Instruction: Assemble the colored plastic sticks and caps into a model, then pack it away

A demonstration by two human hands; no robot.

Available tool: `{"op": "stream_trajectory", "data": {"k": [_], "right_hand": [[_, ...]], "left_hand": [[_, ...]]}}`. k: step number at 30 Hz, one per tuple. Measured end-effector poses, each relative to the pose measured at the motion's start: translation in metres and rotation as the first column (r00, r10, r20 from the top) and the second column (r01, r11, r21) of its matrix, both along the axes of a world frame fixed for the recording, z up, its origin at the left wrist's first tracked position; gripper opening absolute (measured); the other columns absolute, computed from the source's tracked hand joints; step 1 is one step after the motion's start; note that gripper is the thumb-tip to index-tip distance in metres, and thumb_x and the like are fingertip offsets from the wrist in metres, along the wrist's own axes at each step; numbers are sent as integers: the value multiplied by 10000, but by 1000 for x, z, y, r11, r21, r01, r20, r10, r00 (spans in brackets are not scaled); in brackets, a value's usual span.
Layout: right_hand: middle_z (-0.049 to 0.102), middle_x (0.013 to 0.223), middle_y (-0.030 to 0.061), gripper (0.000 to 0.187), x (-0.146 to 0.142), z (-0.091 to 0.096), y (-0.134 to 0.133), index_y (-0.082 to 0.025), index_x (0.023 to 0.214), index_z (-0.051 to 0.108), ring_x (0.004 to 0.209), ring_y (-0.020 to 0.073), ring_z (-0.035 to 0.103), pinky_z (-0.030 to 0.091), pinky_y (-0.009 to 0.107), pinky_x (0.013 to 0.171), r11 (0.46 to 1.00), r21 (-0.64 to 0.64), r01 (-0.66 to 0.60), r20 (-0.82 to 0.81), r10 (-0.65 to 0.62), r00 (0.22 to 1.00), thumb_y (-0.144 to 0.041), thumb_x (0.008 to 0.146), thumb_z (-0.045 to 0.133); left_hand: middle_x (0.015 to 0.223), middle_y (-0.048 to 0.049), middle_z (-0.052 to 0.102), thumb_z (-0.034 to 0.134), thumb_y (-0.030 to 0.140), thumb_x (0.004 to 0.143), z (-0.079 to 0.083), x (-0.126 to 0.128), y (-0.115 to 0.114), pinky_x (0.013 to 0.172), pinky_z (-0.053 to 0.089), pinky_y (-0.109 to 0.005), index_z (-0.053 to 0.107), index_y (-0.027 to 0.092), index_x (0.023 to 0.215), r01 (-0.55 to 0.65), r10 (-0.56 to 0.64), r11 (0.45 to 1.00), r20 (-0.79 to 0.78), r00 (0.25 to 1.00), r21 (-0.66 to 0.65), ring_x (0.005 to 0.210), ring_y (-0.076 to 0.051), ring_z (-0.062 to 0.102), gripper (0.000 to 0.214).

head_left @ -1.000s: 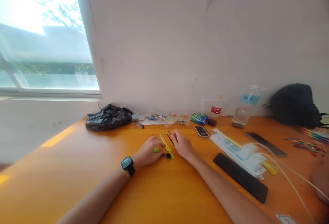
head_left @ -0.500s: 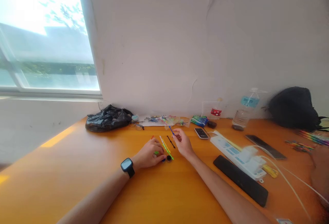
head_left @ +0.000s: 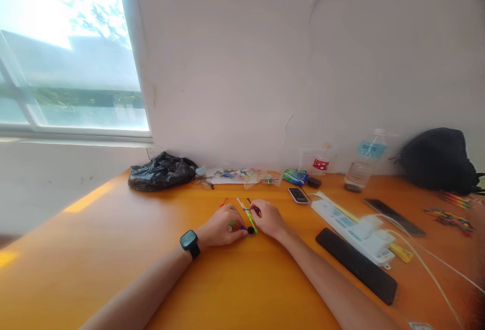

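My left hand [head_left: 223,228], with a black watch [head_left: 189,243] on its wrist, rests on the orange table [head_left: 113,249] with fingers curled over a small green ball [head_left: 231,225] and a blue piece. My right hand [head_left: 268,218] is pinched on a thin blue stick [head_left: 248,210], laid across a bundle of yellow, white and green sticks [head_left: 246,215] between both hands. A small black disc [head_left: 250,230] lies at the near end of the sticks. A red stick [head_left: 224,202] lies just beyond my left hand.
A black plastic bag [head_left: 161,176], glasses [head_left: 203,184], loose coloured sticks [head_left: 242,174] and a green packet [head_left: 295,175] line the wall. To the right lie a phone [head_left: 298,195], white power strip [head_left: 352,224], black bar [head_left: 356,265], water bottle [head_left: 361,166], black bag [head_left: 435,158].
My right hand lifted the blue stick off the table, then brought it down toward my left hand and onto the stick bundle. The left hand stayed curled in place.
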State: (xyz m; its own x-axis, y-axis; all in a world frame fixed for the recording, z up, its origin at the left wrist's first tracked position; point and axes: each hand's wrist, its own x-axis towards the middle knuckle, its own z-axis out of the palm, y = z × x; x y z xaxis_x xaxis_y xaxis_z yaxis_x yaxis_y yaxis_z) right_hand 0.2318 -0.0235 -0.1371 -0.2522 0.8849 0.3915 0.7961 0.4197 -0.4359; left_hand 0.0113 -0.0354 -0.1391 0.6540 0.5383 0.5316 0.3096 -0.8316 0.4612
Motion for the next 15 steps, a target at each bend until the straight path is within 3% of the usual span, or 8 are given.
{"op": "stream_trajectory", "data": {"k": [4,8,11,15], "right_hand": [[719,852,49,130,3,2,0,-205,883,681,784,189,630,332,266,655,997,3,83,21,-83,996,-172,885,555],[720,930,61,180,5,0,3,-205,909,671,856,205,645,375,276,713,993,72,88,-32,-86,996,-170,926,495],[720,998,73,241,4,-1,7,-209,1001,654,927,220,663,440,305,800,993,114,19,-250,10,968,-207,976,414],[727,1009,82,227,2,-2,15,-207,1102,633,926,232,693,511,345,818,996,69,-60,-550,88,831,-295,964,475]], "left_hand": [[832,-64,754,749,375,858,-4,-1,3,741,442,-316,782,246,861,-109,123,988,118,985,-113,784,-210,646,133],[896,-63,764,758,408,849,-3,0,8,746,487,-291,764,204,949,-121,199,950,259,945,-288,810,-196,678,227],[887,-80,757,792,444,812,-4,2,12,712,515,-279,750,148,987,-66,251,891,366,896,-448,780,-186,682,347],[855,-80,749,796,491,805,-5,4,14,633,529,-260,749,129,1001,4,291,815,416,861,-579,715,-172,690,415]]}}
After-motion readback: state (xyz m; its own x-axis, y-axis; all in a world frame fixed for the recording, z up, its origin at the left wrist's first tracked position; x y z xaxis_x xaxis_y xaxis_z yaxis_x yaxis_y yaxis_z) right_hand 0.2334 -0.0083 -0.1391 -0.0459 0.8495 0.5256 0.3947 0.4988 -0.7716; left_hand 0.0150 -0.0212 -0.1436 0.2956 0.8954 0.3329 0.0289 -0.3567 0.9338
